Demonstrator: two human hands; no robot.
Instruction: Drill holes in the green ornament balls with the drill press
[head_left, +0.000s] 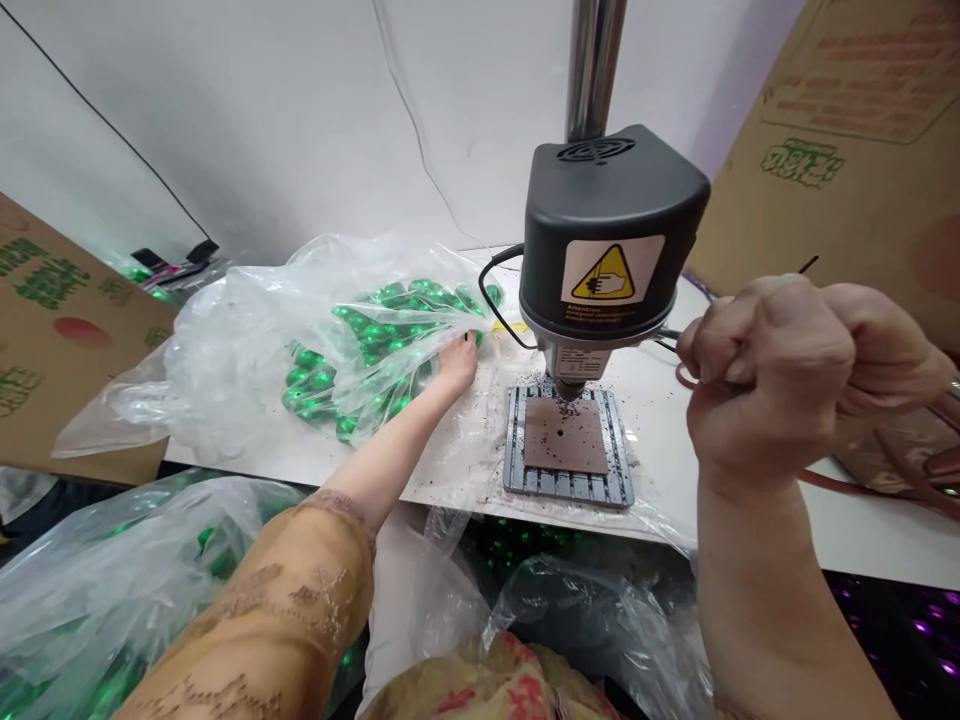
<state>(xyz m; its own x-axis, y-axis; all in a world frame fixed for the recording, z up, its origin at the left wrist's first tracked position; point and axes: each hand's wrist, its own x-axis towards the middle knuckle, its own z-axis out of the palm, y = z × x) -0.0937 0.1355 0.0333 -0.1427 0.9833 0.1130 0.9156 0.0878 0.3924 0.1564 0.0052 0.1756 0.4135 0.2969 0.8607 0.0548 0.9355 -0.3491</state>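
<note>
My left hand (457, 360) reaches into the mouth of a clear plastic bag (247, 350) on the white table (720, 400). The bag holds several shiny green beads (375, 335); the fingers are hidden among them. My right hand (780, 370) is raised in a fist to the right of a small black bench drill (607, 240), gripping its lever, which is mostly hidden in the hand. Below the drill head lies a brown pad (566, 437) on a grey slotted base plate (568, 487), with dark dust around it.
Cardboard boxes stand at the left (52, 330) and at the right (847, 150). More clear bags with green beads (112, 590) lie below the table edge. Purple beads (915, 620) show at lower right. A steel column (592, 60) rises behind the drill.
</note>
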